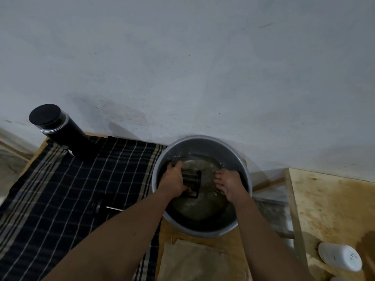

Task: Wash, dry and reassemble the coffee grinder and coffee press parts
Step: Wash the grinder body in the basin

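A person's left hand (174, 179) grips a black coffee press frame (191, 182) in the water of a metal basin (246, 171) at centre frame; the right hand (228, 184) dips beside it, fingers loosely spread, holding nothing. A black cylindrical grinder (58, 130) stands upper left on a checked cloth (60, 199), a plunger part (105, 207) lying near the basin.

Dim, flat light; soft blur throughout, wide-angle bending at the edges.
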`<state>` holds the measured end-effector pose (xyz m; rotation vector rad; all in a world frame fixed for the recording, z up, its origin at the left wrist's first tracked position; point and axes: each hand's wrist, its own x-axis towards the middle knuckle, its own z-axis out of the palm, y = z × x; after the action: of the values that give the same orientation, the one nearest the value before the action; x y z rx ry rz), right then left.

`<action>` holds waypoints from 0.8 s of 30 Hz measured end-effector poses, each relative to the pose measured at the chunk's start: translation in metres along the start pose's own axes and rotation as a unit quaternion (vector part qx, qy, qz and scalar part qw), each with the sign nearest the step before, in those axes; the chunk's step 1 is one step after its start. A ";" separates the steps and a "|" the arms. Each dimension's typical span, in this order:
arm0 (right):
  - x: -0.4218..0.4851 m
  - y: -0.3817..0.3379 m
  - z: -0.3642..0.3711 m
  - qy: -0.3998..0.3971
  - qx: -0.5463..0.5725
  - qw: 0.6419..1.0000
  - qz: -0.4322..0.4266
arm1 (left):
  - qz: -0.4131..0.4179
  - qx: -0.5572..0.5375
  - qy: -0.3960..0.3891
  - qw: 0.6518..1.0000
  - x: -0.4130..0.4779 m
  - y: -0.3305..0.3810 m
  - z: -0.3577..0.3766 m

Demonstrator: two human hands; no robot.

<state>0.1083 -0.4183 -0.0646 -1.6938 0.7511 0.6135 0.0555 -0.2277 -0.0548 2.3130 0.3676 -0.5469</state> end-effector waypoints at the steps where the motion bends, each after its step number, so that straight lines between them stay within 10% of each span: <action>1: 0.003 0.000 -0.004 0.029 -0.007 1.000 -0.005 | -0.002 -0.001 0.000 1.000 0.001 0.000 0.000; 9: -0.009 0.002 0.024 -0.055 -0.008 0.998 0.034 | 0.000 -0.009 0.002 1.000 0.006 -0.004 0.003; 16: -0.012 0.008 0.017 -0.040 -0.109 0.985 -0.128 | -0.058 -0.194 0.012 0.979 0.012 -0.007 0.004; 24: -0.032 -0.033 -0.007 -0.084 -0.178 0.952 -0.234 | -0.159 -0.396 -0.210 0.880 0.009 0.001 -0.012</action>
<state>0.1120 -0.4141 -0.0188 -2.0287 0.1020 0.5683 0.0670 -0.2189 -0.0501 1.3065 0.6234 -0.8472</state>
